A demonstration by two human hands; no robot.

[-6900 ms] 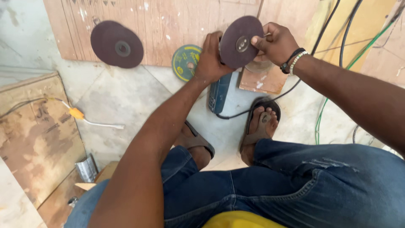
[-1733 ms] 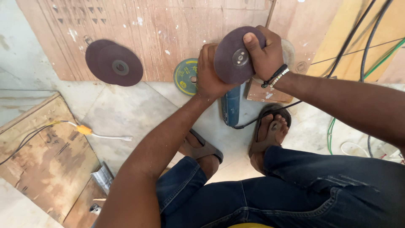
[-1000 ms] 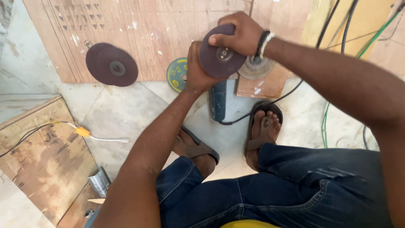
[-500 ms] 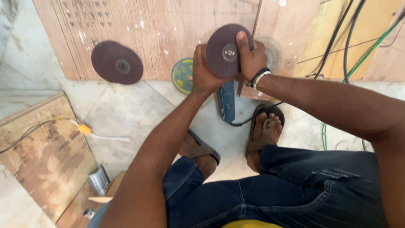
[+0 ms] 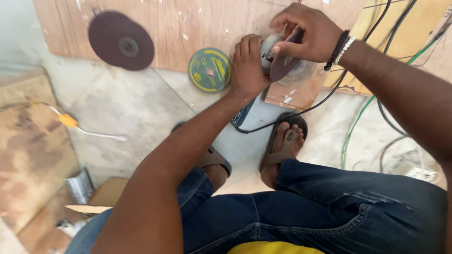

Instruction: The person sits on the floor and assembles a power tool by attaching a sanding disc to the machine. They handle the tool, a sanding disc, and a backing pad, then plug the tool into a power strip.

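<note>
- Head view looks straight down: the dark maroon round abrasive cutting disc (image 5: pixel 285 66) sits tilted on edge between the two hands, over the head of the blue-bodied angle grinder (image 5: pixel 245 115) on the pale stone floor (image 5: pixel 122 108).
- The right hand (image 5: pixel 306 33) comes in from above the disc, fingers curled down and pinching its upper rim, thumb on the near face; a dark and a beaded bracelet ring that wrist.
- The left hand (image 5: pixel 247 66) is just left of the disc, closed around the grinder's metal head, knuckles up, fingers wrapped over the top.
- Both forearms reach forward from the bottom of the frame, the left one straight up the middle, the right one slanting in from the right edge.
- The grinder's black power cord (image 5: pixel 282 123) loops past the sandalled right foot (image 5: pixel 282 146).
- To the left, a yellow-green labelled round disc (image 5: pixel 209 70) lies flat by the left hand.
- Further left, another dark maroon disc (image 5: pixel 121 41) rests on the brown plywood board (image 5: pixel 188 23).
- A yellow-handled screwdriver (image 5: pixel 82 127) lies well apart, on the floor at left.
</note>
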